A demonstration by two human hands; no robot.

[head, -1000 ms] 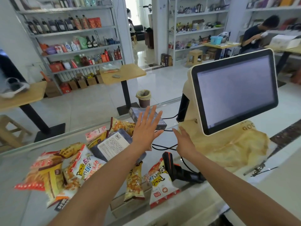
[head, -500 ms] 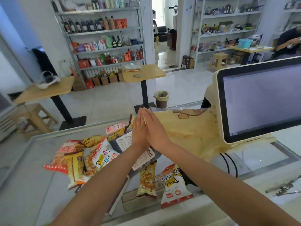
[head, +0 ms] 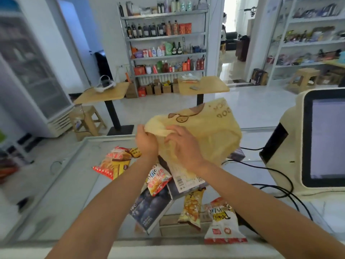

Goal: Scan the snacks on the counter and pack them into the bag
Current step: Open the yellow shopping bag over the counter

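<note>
A yellow plastic bag with a brown cartoon print is held up above the glass counter. My left hand grips its bunched top edge, and my right hand pinches the same edge beside it. Below the hands lie several snack packs: an orange-red pack, a white and red pack, a dark box, a yellow pack and a white pack. A dark pack with a white label lies partly under the bag.
A cream checkout terminal with a screen stands at the right, with black cables running across the counter. A black object, mostly hidden, sits under my right forearm. Beyond the counter are wooden tables, stools and stocked shelves.
My hands went from flat and open over the counter to gripping the yellow bag, which has been pulled left from under the terminal and lifted. The view has swung left.
</note>
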